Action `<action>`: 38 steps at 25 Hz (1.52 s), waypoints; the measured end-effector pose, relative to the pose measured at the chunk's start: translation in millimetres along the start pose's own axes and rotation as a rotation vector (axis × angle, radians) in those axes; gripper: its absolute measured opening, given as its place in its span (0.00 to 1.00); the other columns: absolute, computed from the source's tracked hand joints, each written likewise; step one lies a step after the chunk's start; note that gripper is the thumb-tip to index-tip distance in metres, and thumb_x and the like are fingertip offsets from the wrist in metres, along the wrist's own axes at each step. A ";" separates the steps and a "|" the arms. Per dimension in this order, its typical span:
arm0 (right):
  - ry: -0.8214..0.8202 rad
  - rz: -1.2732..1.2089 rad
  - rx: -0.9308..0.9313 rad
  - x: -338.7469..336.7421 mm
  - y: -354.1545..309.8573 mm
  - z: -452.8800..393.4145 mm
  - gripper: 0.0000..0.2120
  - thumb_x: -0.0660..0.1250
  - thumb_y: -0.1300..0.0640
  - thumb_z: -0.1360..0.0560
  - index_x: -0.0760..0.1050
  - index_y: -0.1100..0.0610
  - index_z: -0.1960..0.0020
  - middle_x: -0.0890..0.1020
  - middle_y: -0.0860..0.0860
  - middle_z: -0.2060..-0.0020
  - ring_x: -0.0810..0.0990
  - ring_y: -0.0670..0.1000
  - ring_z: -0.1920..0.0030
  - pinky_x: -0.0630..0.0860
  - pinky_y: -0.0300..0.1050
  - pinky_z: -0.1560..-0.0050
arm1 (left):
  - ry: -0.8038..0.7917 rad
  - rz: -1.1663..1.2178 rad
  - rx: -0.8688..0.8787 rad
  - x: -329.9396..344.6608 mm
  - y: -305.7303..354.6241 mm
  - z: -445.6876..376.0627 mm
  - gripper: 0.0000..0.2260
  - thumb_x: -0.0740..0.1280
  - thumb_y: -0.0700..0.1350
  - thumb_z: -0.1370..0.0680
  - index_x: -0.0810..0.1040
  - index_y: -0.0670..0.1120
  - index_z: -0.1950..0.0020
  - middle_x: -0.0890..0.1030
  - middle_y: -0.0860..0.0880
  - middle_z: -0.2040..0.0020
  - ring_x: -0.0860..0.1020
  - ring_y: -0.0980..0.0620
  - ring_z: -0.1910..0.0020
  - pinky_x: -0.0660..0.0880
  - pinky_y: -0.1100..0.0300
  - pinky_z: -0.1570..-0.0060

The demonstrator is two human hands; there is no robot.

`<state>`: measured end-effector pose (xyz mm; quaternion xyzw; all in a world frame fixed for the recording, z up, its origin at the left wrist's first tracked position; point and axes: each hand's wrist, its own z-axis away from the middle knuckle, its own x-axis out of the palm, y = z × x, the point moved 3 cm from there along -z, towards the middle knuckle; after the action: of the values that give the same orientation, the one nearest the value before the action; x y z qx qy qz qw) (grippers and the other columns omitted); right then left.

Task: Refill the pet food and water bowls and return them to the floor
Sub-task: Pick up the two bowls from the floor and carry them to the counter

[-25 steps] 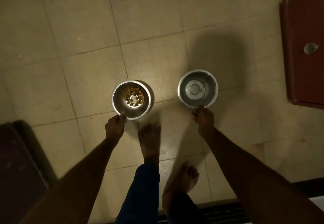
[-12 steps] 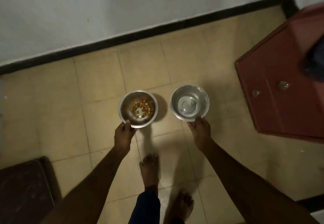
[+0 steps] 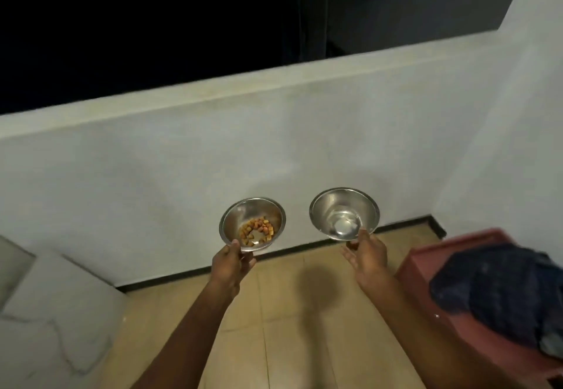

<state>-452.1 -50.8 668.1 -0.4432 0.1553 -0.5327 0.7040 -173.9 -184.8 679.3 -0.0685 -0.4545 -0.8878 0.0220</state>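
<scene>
Above the tiled floor [image 3: 292, 321], near its far edge where the dark skirting meets the pale wall [image 3: 213, 160]: two steel bowls held up in the air, well clear of the tiles. Left hand [image 3: 232, 263] clamped on the near rim of the food bowl [image 3: 243, 215], thumb over the lip, fingers under the base; a small ring of brown and orange kibble [image 3: 256, 231] inside, bowl tipped slightly toward the camera. Right hand [image 3: 367, 254] pinched on the near rim of the water bowl [image 3: 332, 206], thumb on the lip, palm partly turned up beneath; clear water [image 3: 344, 224] pooled at the bottom. Bowls side by side, apart, not touching. At the floor's right edge, a red cabinet [image 3: 426, 263] with dark blue cloth [image 3: 499, 291] heaped on top.
</scene>
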 end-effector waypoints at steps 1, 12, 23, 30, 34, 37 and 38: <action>-0.002 0.002 -0.015 10.2 -34.6 25.3 0.10 0.64 0.54 0.13 0.79 0.60 0.42 0.78 0.58 0.53 0.79 0.53 0.53 0.83 0.59 0.39 | 0.010 0.015 0.027 0.6 35.2 27.6 0.10 0.61 0.45 0.11 0.78 0.41 0.44 0.82 0.42 0.49 0.82 0.48 0.52 0.79 0.46 0.38; -0.179 -0.070 -0.168 36.9 -216.5 270.7 0.13 0.65 0.61 0.16 0.81 0.64 0.35 0.81 0.61 0.51 0.83 0.61 0.44 0.85 0.62 0.41 | -0.037 0.095 0.215 -35.9 212.3 298.2 0.13 0.61 0.45 0.11 0.76 0.37 0.33 0.80 0.40 0.49 0.81 0.42 0.42 0.82 0.55 0.46; -0.239 -0.068 -0.155 -128.4 -169.2 483.3 0.12 0.66 0.57 0.14 0.78 0.63 0.34 0.80 0.62 0.46 0.83 0.58 0.50 0.86 0.61 0.43 | -0.046 0.188 0.252 -137.4 124.4 529.3 0.21 0.64 0.43 0.12 0.69 0.36 0.20 0.76 0.34 0.32 0.80 0.43 0.43 0.80 0.50 0.37; -0.216 -0.113 -0.099 -304.6 -107.4 649.4 0.10 0.66 0.58 0.14 0.76 0.60 0.53 0.79 0.58 0.58 0.81 0.56 0.58 0.84 0.54 0.58 | -0.160 0.136 0.186 -204.6 6.8 705.2 0.15 0.65 0.43 0.12 0.73 0.37 0.27 0.77 0.36 0.41 0.79 0.41 0.38 0.86 0.52 0.41; -0.168 -0.152 -0.129 -406.1 -84.5 715.7 0.08 0.65 0.59 0.13 0.76 0.64 0.40 0.80 0.58 0.57 0.81 0.55 0.59 0.84 0.52 0.58 | -0.247 0.022 0.114 -218.8 -50.8 782.4 0.08 0.66 0.44 0.13 0.78 0.39 0.45 0.80 0.34 0.45 0.81 0.42 0.40 0.84 0.53 0.55; -0.160 -0.142 -0.155 -484.7 -67.7 755.9 0.09 0.64 0.60 0.14 0.80 0.65 0.39 0.76 0.56 0.64 0.75 0.50 0.66 0.83 0.46 0.68 | -0.307 -0.066 0.104 -220.5 -105.2 831.9 0.09 0.66 0.45 0.13 0.79 0.39 0.44 0.82 0.32 0.43 0.83 0.42 0.46 0.86 0.52 0.56; -0.165 -0.139 -0.160 -508.8 -63.0 768.2 0.09 0.64 0.61 0.14 0.80 0.64 0.40 0.76 0.57 0.64 0.75 0.50 0.66 0.82 0.43 0.71 | -0.325 -0.078 0.106 -220.2 -123.0 848.3 0.09 0.66 0.45 0.13 0.80 0.39 0.44 0.82 0.32 0.43 0.83 0.42 0.46 0.86 0.52 0.56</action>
<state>-155.5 750.7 1018.2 -0.5500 0.1079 -0.5280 0.6380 117.8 569.4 1039.1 -0.1923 -0.5007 -0.8399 -0.0824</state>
